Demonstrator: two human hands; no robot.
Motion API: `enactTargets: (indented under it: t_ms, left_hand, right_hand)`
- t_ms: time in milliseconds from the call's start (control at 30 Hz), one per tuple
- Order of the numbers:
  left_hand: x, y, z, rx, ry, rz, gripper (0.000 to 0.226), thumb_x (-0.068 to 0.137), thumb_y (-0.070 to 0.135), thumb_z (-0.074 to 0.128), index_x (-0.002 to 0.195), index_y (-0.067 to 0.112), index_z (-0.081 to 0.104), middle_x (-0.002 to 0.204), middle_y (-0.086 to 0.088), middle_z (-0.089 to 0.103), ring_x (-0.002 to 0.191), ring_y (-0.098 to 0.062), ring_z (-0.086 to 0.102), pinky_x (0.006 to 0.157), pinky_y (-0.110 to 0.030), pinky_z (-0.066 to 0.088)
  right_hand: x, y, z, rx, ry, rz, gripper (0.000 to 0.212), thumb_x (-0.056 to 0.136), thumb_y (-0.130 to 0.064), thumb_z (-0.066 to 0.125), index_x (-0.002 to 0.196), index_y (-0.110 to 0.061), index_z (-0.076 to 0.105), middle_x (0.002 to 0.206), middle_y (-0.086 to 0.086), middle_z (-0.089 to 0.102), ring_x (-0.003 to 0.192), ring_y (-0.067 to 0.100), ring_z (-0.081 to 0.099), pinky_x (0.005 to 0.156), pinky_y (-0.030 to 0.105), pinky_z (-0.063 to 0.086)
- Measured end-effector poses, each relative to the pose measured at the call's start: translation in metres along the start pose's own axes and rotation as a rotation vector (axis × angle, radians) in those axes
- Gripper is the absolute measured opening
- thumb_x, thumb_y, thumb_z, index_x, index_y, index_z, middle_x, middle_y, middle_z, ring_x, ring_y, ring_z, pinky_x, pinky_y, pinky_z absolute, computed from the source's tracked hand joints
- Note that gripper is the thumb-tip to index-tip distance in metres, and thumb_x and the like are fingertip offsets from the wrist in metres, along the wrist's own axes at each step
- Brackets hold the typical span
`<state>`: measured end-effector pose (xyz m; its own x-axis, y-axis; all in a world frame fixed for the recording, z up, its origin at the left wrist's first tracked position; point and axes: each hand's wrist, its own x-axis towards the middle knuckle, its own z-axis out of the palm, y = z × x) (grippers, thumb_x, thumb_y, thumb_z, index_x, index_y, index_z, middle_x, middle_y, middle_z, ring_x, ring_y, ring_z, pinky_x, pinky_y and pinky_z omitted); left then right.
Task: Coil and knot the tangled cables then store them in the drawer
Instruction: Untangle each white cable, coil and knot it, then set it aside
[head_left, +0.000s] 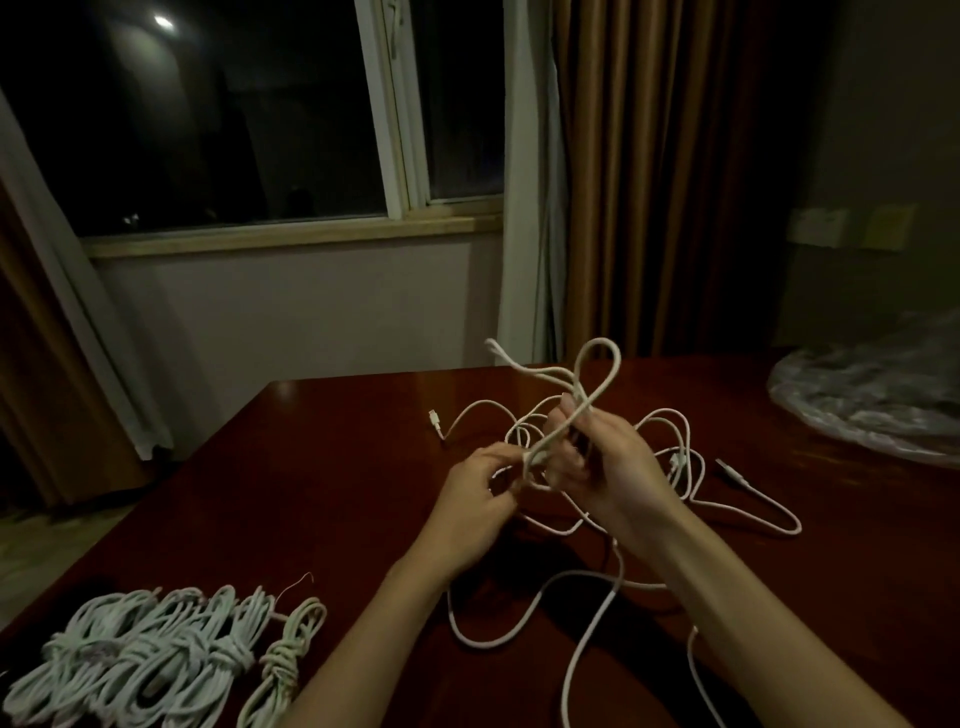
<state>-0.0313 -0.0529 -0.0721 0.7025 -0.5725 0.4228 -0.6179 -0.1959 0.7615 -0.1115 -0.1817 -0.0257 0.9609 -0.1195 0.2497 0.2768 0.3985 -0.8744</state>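
Observation:
A tangle of white cables (670, 457) lies on the dark red wooden table (332, 467), with loops trailing toward the front edge. My right hand (608, 467) grips a folded bunch of white cable, and a loop (602, 364) sticks up above its fingers. My left hand (483, 493) pinches a strand of the same cable just left of the right hand. Both hands are raised a little above the table. Several coiled and knotted white cable bundles (150, 660) lie side by side at the front left.
A loose plug end (435, 418) and a dark connector (727, 470) lie on the table. A plastic-wrapped round object (872, 395) sits at the right. Behind the table are a window (234, 130), a wall and brown curtains (649, 182).

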Motion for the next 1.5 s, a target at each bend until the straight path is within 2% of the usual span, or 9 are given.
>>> enactTargets:
  t_ms: [133,367,567,700,800,867,1000,1167,1500]
  left_hand:
    - [-0.002,-0.008,-0.004,0.23,0.101,-0.106,0.016,0.095,0.022,0.06,0.103,0.02,0.073,0.096,0.013,0.064,0.097,-0.003,0.055,0.083,-0.011,0.04]
    - [0.001,0.003,-0.022,-0.242,0.442,-0.209,0.021,0.097,0.022,0.056,0.086,0.025,0.073,0.094,-0.005,0.073,0.088,-0.008,0.068,0.072,-0.012,0.047]
    - [-0.001,0.034,-0.02,-0.686,0.307,-0.266,0.019,0.091,0.016,0.059,0.094,0.001,0.071,0.067,-0.004,0.072,0.068,-0.012,0.072,0.06,-0.016,0.053]
    - [0.0,0.04,-0.024,-0.863,0.31,-0.304,0.015,0.089,0.017,0.061,0.088,0.005,0.07,0.064,-0.003,0.07,0.061,-0.008,0.069,0.055,-0.016,0.053]
    - [0.002,0.042,-0.027,-1.039,0.336,-0.309,0.017,0.091,0.017,0.059,0.09,0.005,0.07,0.072,-0.001,0.073,0.069,-0.007,0.071,0.058,-0.016,0.056]
    - [0.002,0.042,-0.026,-1.09,0.307,-0.294,0.022,0.091,0.022,0.057,0.091,0.005,0.071,0.077,-0.004,0.074,0.074,-0.009,0.071,0.062,-0.019,0.057]
    - [-0.002,0.034,-0.01,-0.753,0.193,-0.25,0.026,0.095,0.017,0.053,0.083,0.016,0.077,0.085,-0.003,0.073,0.082,-0.016,0.069,0.073,-0.029,0.054]
    - [-0.007,0.028,0.001,-0.474,-0.018,-0.104,0.015,0.095,0.013,0.057,0.107,0.015,0.066,0.084,-0.001,0.074,0.085,-0.015,0.071,0.079,-0.025,0.052]
    - [-0.005,0.025,-0.008,-0.629,-0.085,-0.275,0.028,0.089,0.037,0.06,0.08,0.012,0.07,0.058,0.005,0.055,0.057,-0.009,0.056,0.061,-0.022,0.049]
  right_hand:
    - [0.0,-0.011,-0.002,0.2,0.042,-0.032,0.038,0.094,-0.026,0.041,0.058,-0.016,0.049,0.048,-0.003,0.032,0.046,0.007,0.027,0.047,0.018,0.029]
    - [0.012,0.01,-0.018,-0.133,0.317,0.068,0.034,0.099,-0.017,0.046,0.068,-0.008,0.054,0.048,-0.002,0.047,0.038,0.005,0.041,0.037,0.014,0.031]
    - [0.003,0.019,-0.009,-0.548,0.091,0.025,0.015,0.095,-0.009,0.056,0.096,-0.008,0.071,0.063,-0.004,0.063,0.046,0.0,0.054,0.044,0.011,0.038]
    - [0.0,0.021,-0.006,-0.7,-0.013,0.028,0.018,0.091,-0.01,0.062,0.103,-0.019,0.073,0.092,0.003,0.075,0.087,0.015,0.071,0.077,0.031,0.058]
    - [-0.004,0.023,-0.007,-0.982,-0.106,0.0,0.008,0.088,-0.02,0.067,0.09,-0.016,0.073,0.085,0.007,0.072,0.08,0.019,0.069,0.077,0.035,0.056]
    - [-0.002,0.025,-0.006,-1.085,-0.068,-0.038,0.026,0.091,-0.03,0.063,0.079,-0.009,0.07,0.073,0.008,0.068,0.066,0.02,0.064,0.066,0.032,0.05]
    - [0.002,0.011,-0.003,-0.44,0.138,0.019,0.034,0.098,-0.025,0.049,0.073,-0.007,0.063,0.056,0.0,0.059,0.049,0.007,0.052,0.047,0.014,0.04]
    - [0.003,-0.006,-0.007,0.077,0.123,0.056,0.028,0.098,-0.023,0.043,0.077,-0.009,0.054,0.056,0.0,0.054,0.046,0.005,0.047,0.043,0.013,0.038]
    - [0.006,-0.005,-0.014,0.08,0.217,0.041,0.021,0.1,-0.019,0.045,0.09,-0.008,0.06,0.064,-0.001,0.056,0.053,0.005,0.049,0.045,0.014,0.039]
